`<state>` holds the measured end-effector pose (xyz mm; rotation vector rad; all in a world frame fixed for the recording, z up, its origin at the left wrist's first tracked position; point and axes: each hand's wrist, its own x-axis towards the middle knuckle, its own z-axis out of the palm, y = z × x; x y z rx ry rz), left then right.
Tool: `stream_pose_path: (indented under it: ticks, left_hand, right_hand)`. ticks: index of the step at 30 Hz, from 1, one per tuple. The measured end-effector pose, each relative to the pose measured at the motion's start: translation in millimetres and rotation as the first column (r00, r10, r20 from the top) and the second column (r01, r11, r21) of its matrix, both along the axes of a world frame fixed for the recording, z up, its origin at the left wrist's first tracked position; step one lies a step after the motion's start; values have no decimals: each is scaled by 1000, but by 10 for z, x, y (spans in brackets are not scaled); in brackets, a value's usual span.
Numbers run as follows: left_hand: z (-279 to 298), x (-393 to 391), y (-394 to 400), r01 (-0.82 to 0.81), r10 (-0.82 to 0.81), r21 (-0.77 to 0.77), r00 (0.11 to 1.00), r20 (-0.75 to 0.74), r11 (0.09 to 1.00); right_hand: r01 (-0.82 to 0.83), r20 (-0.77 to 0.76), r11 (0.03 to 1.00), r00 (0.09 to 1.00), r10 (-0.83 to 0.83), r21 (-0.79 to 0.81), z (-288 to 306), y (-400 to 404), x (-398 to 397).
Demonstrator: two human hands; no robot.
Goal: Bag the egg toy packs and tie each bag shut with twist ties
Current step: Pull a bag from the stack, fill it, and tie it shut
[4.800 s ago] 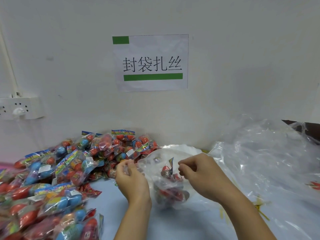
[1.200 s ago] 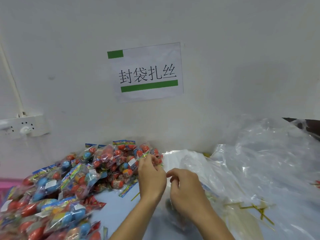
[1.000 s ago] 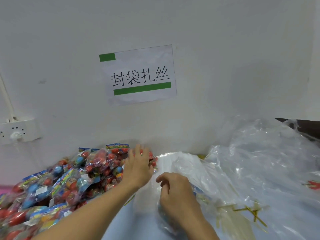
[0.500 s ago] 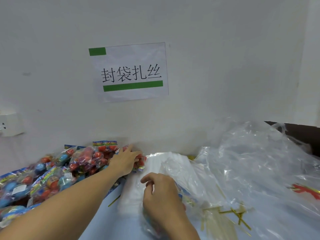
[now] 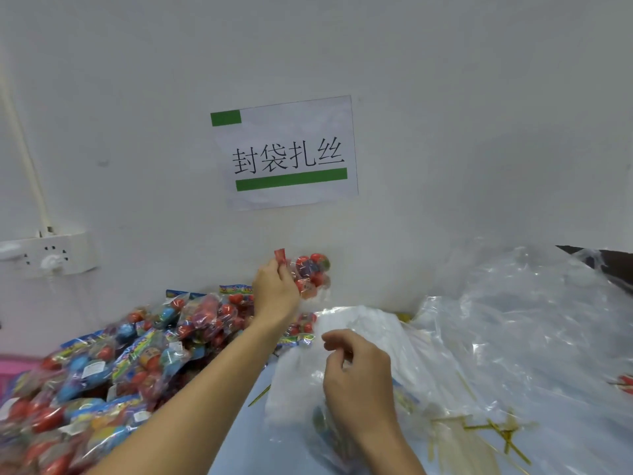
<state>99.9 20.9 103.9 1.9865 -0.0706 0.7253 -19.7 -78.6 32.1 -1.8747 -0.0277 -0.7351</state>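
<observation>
At the far left we see a white wall power strip [image 5: 51,253] with a white cable duct [image 5: 24,145] rising from it, and a sliver of a pink basket [image 5: 10,368] at the frame's edge below. Next to it a heap of clear cellophane egg toy packs [image 5: 130,365] with red and blue eggs spreads from the lower left corner back to the wall, filling that side of the pale blue tabletop [image 5: 239,437]; one thin gold twist tie [image 5: 259,400] lies on the bare strip between the heap and the bags. Our left hand [image 5: 275,289] is raised above the far end of the heap, close to the wall, and its fingers pinch the red header of a single egg toy pack [image 5: 313,274], which hangs to the right of the fingertips, clear of the pile. Above it a white paper sign with green bars [image 5: 287,152] is stuck to the wall. Our right hand [image 5: 356,371] rests nearer to us on a small clear plastic bag [image 5: 294,389], its fingers curled and pinching the film at the bag's mouth; coloured shapes show dimly inside, under the wrist. To the right a large crumpled sheet of clear plastic bags [image 5: 513,337] covers the table up to the frame's edge, and more loose gold twist ties [image 5: 496,430] lie crossed under it near the lower right.
</observation>
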Motion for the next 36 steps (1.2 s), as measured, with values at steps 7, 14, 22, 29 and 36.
stream_pose_path:
  ticks: [7,14,22,29,36]
  left_hand:
    - [-195,-777,22,-49,26,-356,997,-68,933]
    - [-601,-1147,84,41,-25,-400,999,45,915]
    - [-427,-1316,54,460,-378,-470,888,262,753]
    - [-588,-1144,240,341,-294,-403,940,175,850]
    - [-639,-1101,98,389,-361,-551,918,164,739]
  right_hand:
    - [-18,145,982,989,-9,186,110,-1,-75]
    - [-203,18,979,979,203,-26,121,115,-93]
    - [-370,53,905,928,368,211,187,54,-112]
    - [-414,-70,857,888,455,308,183,33,-120]
    - [-291,-67,887,940,336,359,178,-15,-65]
